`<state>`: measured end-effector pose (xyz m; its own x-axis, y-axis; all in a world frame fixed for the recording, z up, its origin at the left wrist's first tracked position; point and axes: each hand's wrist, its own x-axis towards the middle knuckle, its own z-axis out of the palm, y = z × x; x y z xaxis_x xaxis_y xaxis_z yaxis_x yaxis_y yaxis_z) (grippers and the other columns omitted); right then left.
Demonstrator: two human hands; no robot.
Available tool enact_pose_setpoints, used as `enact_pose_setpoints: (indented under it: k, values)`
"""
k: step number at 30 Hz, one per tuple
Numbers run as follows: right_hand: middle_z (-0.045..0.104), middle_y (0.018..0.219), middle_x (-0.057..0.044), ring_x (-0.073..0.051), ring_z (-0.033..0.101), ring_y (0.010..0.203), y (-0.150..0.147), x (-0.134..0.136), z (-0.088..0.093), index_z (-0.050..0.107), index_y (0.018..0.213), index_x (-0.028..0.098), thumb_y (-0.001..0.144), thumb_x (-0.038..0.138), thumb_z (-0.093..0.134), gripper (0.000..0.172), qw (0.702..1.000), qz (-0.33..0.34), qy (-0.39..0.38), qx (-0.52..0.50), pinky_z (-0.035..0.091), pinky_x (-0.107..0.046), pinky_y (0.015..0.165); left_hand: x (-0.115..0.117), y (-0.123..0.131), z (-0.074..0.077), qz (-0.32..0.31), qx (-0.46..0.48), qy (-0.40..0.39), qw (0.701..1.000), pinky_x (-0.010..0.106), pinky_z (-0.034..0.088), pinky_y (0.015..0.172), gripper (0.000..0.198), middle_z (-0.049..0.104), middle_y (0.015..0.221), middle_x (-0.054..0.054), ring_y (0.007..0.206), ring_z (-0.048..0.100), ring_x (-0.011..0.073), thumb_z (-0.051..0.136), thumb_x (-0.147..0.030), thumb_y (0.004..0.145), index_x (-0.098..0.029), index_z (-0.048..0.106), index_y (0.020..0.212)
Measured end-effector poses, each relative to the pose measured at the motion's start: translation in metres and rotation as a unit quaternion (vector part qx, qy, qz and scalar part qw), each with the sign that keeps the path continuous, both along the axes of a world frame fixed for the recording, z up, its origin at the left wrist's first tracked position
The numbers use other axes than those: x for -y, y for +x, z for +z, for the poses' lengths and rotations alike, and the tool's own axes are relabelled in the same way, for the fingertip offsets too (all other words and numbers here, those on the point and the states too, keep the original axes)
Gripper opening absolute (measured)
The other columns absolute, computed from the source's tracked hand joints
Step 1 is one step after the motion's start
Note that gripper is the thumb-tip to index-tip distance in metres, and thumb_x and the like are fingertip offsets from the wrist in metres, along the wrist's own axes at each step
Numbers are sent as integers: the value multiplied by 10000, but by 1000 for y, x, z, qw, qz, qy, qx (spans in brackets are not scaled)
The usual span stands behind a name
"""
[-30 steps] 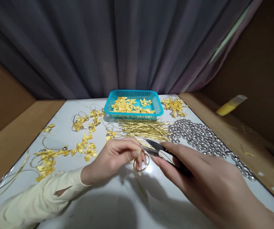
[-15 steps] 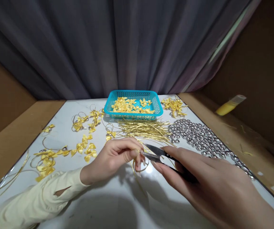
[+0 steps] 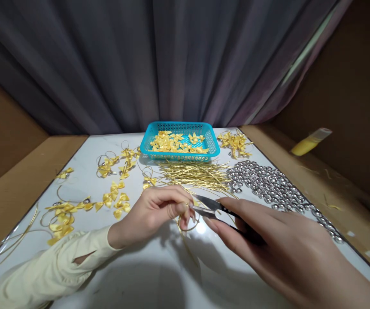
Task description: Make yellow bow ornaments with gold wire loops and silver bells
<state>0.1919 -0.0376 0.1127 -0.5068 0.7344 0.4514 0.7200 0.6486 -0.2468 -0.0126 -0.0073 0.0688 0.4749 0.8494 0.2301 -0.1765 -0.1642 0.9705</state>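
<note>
My left hand [image 3: 154,214] pinches a gold cord [image 3: 190,229] between thumb and fingers. The cord forms a loop under the fingertips, and a strand hangs below over the white tabletop. My right hand [image 3: 278,244] grips black-handled scissors [image 3: 207,207], their grey blades pointing left and slightly apart. The blade tips reach my left fingertips; whether cord lies between them is too small to tell. Just beyond both hands lies a bundle of gold cords [image 3: 193,176].
A turquoise basket [image 3: 217,150] at the back holds yellow ribbon bows. More yellow bows [image 3: 61,221] with cords lie at left, and another pile [image 3: 235,143] at back right. Many small shiny silver pieces [image 3: 265,184] spread along the right side. A grey curtain [image 3: 172,64] hangs behind.
Almost nothing differs. The cord loop under my left fingers and the scissors have shifted very slightly to the left.
</note>
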Motion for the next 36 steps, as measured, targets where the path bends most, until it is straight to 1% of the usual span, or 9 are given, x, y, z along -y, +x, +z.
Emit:
enact_pose_setpoints:
  k: [3, 7, 11, 15, 21, 28, 32, 34, 36]
  values:
    - [613, 535, 22, -104, 541, 380, -2, 0, 1, 590, 851, 172, 874, 299, 505, 154, 999, 1, -26, -20, 323, -213, 392, 0, -1, 1, 23, -29, 40, 999, 234, 483, 597, 223, 610, 648, 42, 651, 569, 130, 552, -270, 855, -143, 664, 710]
    - [646, 592, -7, -111, 565, 400, -10, -4, -7, 591, 884, 142, 877, 282, 502, 165, 998, -12, 49, -41, 346, -218, 402, 0, 1, 1, 78, -55, 83, 992, 262, 465, 706, 213, 604, 581, 23, 736, 568, 149, 543, -232, 863, -163, 662, 700]
    - [618, 555, -8, -110, 549, 400, -17, -8, -17, 592, 941, 113, 885, 287, 484, 212, 994, -29, 93, -48, 355, -212, 400, 1, 5, 2, 124, -58, 65, 988, 256, 452, 661, 231, 599, 605, 21, 686, 558, 144, 544, -232, 860, -164, 647, 665]
    - [581, 524, 4, -105, 510, 387, -21, -8, -21, 601, 940, 121, 901, 324, 451, 256, 995, -46, 69, -54, 368, -213, 418, 3, 5, 0, 148, -52, 53, 986, 245, 449, 627, 210, 601, 648, 26, 645, 548, 133, 556, -243, 852, -160, 648, 683]
    - [559, 516, 14, -102, 481, 377, -24, -8, -24, 594, 956, 100, 904, 311, 455, 258, 994, -48, 61, -83, 364, -224, 431, 2, 6, 1, 166, -61, 72, 982, 257, 450, 675, 214, 589, 632, 16, 666, 550, 136, 549, -241, 856, -166, 643, 679]
    - [652, 657, -31, -119, 565, 476, -28, -12, -33, 565, 985, 99, 905, 280, 470, 219, 990, -52, 115, -69, 386, -232, 474, 1, 7, 1, 190, -87, 87, 974, 250, 442, 729, 213, 593, 646, 10, 765, 565, 147, 546, -207, 857, -177, 630, 664]
    - [658, 684, -36, -128, 610, 546, -29, -12, -34, 558, 979, 98, 912, 285, 462, 220, 986, -56, 148, -46, 370, -238, 461, 3, 9, 1, 199, -89, 89, 972, 248, 437, 708, 210, 583, 633, 5, 716, 555, 140, 541, -196, 858, -171, 629, 669]
    - [648, 666, -30, -126, 611, 551, -29, -14, -35, 554, 984, 94, 907, 280, 476, 216, 986, -57, 157, -30, 361, -238, 458, 4, 11, 0, 182, -93, 93, 974, 242, 432, 684, 223, 582, 622, 4, 679, 547, 131, 534, -190, 860, -165, 632, 662]
    - [642, 664, -29, -119, 598, 537, -28, -17, -35, 550, 990, 92, 906, 272, 480, 211, 984, -60, 169, -20, 355, -237, 458, 6, 14, -2, 145, -104, 101, 979, 238, 430, 670, 252, 594, 633, 12, 668, 549, 127, 523, -184, 865, -154, 628, 637]
